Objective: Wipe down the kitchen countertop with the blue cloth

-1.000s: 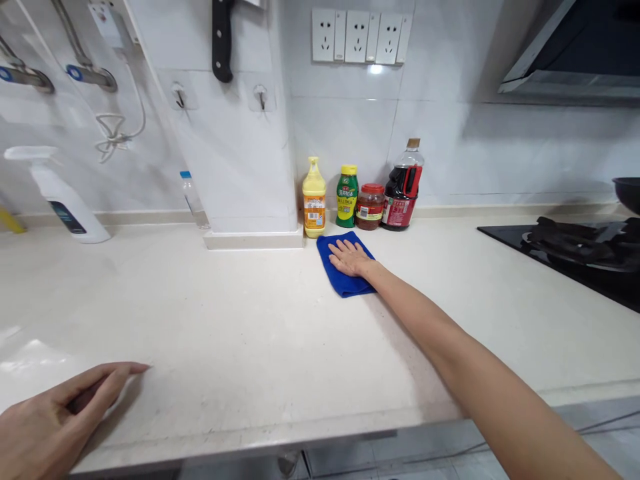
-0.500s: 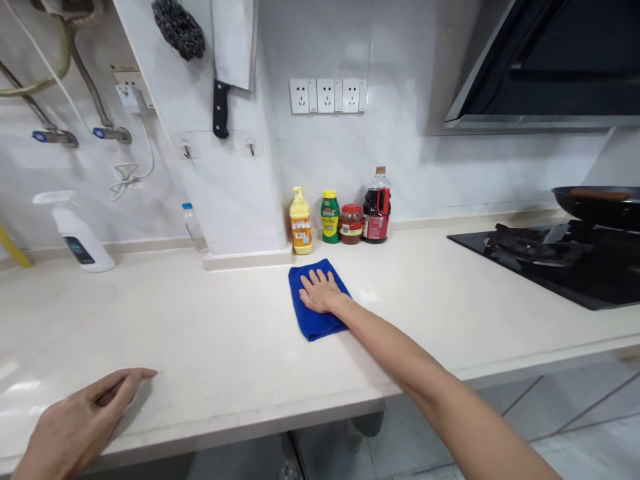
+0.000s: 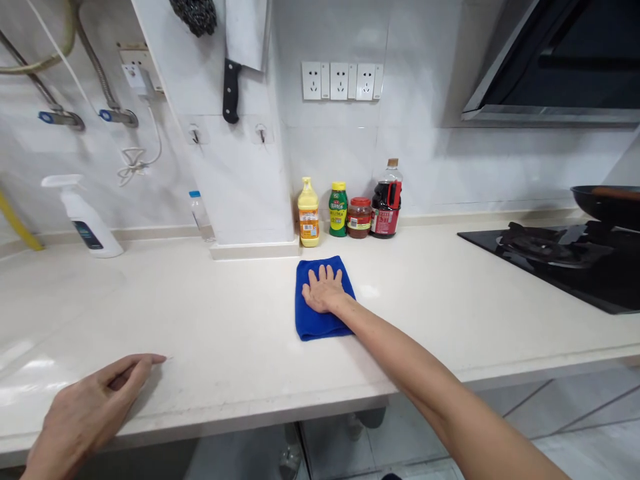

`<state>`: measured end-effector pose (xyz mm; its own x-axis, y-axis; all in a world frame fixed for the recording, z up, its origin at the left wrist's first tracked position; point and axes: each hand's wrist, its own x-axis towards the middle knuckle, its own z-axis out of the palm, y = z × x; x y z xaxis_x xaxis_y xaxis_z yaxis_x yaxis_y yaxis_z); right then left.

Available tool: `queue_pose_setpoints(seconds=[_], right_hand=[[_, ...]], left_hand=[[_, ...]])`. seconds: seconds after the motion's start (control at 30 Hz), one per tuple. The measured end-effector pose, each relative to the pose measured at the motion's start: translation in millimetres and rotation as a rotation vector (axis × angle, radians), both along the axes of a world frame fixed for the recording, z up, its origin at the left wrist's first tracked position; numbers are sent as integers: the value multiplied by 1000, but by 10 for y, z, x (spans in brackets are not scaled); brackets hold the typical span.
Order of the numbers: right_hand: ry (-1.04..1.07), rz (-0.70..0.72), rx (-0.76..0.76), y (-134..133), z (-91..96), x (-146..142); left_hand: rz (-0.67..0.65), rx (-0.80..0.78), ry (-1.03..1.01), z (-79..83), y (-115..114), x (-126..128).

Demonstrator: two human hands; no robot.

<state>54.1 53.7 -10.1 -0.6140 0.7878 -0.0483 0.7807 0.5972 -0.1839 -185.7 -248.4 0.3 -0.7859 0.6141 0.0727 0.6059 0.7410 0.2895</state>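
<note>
My right hand (image 3: 324,291) lies flat with fingers spread on a folded blue cloth (image 3: 316,317), pressing it onto the cream countertop (image 3: 225,313) in front of a white wall column. My left hand (image 3: 90,410) rests near the counter's front edge at the lower left, fingers loosely curled with the fingertips on the surface, holding nothing.
Behind the cloth stand a yellow bottle (image 3: 309,213), a green bottle (image 3: 338,209), a red-lidded jar (image 3: 359,217) and a dark sauce bottle (image 3: 387,199). A spray bottle (image 3: 85,216) is at the left, a gas hob (image 3: 560,257) with a pan (image 3: 605,202) at the right. A cleaver (image 3: 240,53) hangs above.
My right hand has drawn the blue cloth back from the bottles toward me along the counter. The view has pulled back and tilted. My left hand stays put.
</note>
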Motion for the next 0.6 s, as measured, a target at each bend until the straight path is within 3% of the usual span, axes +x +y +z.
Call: queue_pose_setpoints(seconds=[0.27,0.43,0.6], right_hand=[[-5,-53,28,162,6,-180],[-17,-55,39,314,-24,-264],[-13,-89,38,426,-14,-364]], left_hand=[[13,-4,-21,-82,-46,-84],[-57,-40,27,-173,-68,-190],[54,75,-4,-186,-55,-190]])
